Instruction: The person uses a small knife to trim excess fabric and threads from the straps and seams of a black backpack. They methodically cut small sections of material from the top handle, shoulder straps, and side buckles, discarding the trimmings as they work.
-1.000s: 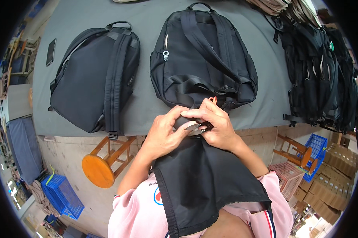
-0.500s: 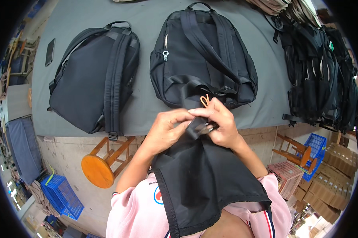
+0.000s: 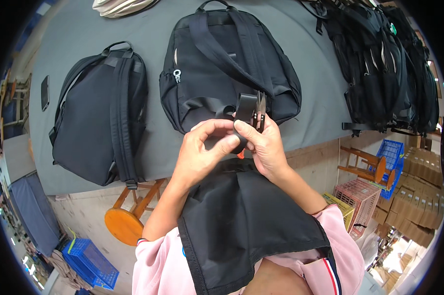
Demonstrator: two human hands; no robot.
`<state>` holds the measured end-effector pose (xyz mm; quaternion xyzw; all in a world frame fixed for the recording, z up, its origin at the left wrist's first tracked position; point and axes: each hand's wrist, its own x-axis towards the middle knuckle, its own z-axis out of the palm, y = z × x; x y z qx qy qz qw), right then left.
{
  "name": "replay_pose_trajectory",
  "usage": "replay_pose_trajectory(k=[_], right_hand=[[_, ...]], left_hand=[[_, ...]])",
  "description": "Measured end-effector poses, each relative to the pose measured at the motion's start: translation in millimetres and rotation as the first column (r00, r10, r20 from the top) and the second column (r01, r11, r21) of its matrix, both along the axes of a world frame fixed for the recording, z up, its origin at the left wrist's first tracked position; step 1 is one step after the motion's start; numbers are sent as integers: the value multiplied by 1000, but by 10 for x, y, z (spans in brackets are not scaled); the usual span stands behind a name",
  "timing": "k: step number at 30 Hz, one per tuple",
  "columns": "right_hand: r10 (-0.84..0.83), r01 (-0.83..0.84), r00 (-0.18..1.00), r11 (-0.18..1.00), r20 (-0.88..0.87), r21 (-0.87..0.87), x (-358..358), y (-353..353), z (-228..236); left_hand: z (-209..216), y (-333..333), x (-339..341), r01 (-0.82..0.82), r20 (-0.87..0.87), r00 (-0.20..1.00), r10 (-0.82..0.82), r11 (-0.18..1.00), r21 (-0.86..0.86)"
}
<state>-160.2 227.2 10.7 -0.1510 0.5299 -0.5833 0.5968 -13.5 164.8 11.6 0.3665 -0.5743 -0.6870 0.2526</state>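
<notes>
Above the near edge of the table, my left hand [image 3: 204, 147] is closed on a black webbing strap [image 3: 246, 104], pinching it between thumb and fingers. My right hand [image 3: 265, 147] meets it there, its thumb against the same strap. Small thread snips [image 3: 261, 109] are held in the right fingers, their blades pointing away from me, and a bit of orange cord [image 3: 241, 154] shows below. The strap lies close to the lower end of a black backpack [image 3: 217, 64], which rests with its shoulder straps up. Part of the strap is hidden by my fingers.
Left of it lies another dark backpack [image 3: 86, 118], with a phone [image 3: 45, 92] beyond. Many black bags [image 3: 379, 73] are piled at the table's right end. Below stand wooden stools [image 3: 123, 226], blue crates [image 3: 91, 263], a pink crate [image 3: 358, 199] and cardboard boxes [image 3: 416, 191].
My view has shifted, so the backpacks sit farther left. The snips have turned in my right hand and their blades now point up and away. The strap is raised between my hands.
</notes>
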Motion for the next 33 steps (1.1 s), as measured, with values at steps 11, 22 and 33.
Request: replay_pose_trajectory(k=[11,22,33], right_hand=[[-293,-251,420,872,-859,-421,-194,122,248],[30,-457,190,887,-981,-61,-399,-93,296],[183,-693,132,719,-974,42,-618,-252,313]], left_hand=[[-48,20,-92,-99,49,995,91,970,222],[17,-67,70,-92,136,989,62,969,231],[-32,-133,160,120,192,972,-133,989,81]])
